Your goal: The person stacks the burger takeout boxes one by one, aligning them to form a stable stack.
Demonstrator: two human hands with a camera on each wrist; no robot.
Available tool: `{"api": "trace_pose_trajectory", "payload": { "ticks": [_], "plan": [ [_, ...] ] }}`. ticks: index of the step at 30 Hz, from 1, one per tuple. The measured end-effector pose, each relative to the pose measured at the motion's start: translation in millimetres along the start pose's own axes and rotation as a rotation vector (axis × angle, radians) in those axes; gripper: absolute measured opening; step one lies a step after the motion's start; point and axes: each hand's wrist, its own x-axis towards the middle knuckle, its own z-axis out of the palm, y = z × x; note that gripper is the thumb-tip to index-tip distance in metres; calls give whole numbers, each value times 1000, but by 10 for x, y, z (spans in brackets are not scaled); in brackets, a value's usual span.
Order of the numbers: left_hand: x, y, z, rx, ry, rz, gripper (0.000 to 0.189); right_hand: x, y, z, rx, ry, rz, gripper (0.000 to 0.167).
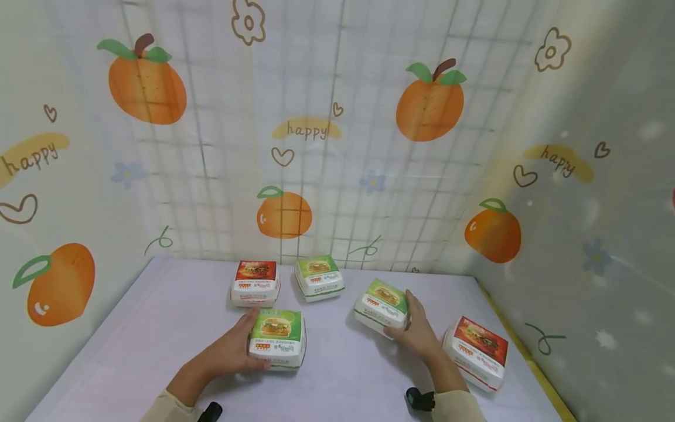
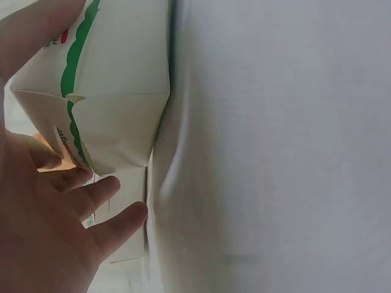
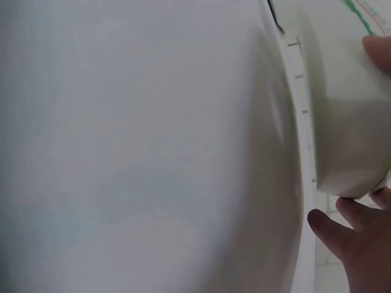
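Observation:
My left hand (image 1: 229, 350) grips a green-topped burger box (image 1: 285, 329) by its left side, thumb at the front and fingers round the back corner. In the left wrist view that box (image 2: 125, 55) sits against the white cloth, with the lower fingers spread beside it. My right hand (image 1: 420, 335) holds a second green-topped burger box (image 1: 379, 306) from the right, thumb on its near side. This one is tilted, and the right wrist view shows a gap between the box (image 3: 351, 116) and the cloth.
A red-topped burger box (image 1: 255, 284) and a third green one (image 1: 319, 278) stand at the back of the white table (image 1: 142, 334). Another red-topped box (image 1: 477, 353) stands right of my right forearm. A fruit-printed curtain (image 1: 337, 176) rises behind the table and along both sides.

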Motion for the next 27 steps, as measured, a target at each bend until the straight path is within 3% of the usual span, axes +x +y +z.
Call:
{"api": "trace_pose_trajectory", "payload": {
  "ticks": [6, 15, 27],
  "plan": [
    [37, 23, 9, 2, 34, 19, 140, 12, -47, 15, 3, -2, 3, 124],
    [72, 89, 111, 24, 31, 57, 138, -95, -107, 46, 21, -9, 57, 130],
    [138, 177, 158, 3, 26, 43, 140, -205, -264, 106, 76, 0, -42, 122]
  ]
}}
